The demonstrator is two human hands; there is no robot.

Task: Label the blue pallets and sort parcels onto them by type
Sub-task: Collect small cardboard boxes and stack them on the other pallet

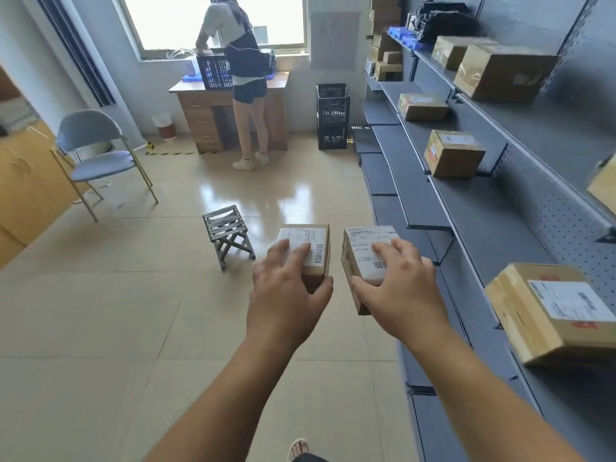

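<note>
My left hand (286,288) grips a small cardboard parcel (311,241) from above, fingers on its white shipping label and thumb on its near side. Beside it my right hand (400,281) holds a second small labelled parcel (363,248) the same way. Both parcels hang in the air above the tiled floor, a short gap between them. On the grey shelving (483,228) to the right sit more cardboard parcels, the nearest (550,311) large with a white label. No blue pallet shows in this view.
A small folding stool (226,231) stands on the floor just ahead. At the far desk (233,95) a person (243,78) bends over a black crate (215,70). Stacked black crates (332,116) stand near the shelves, a grey folding chair (100,151) to the left.
</note>
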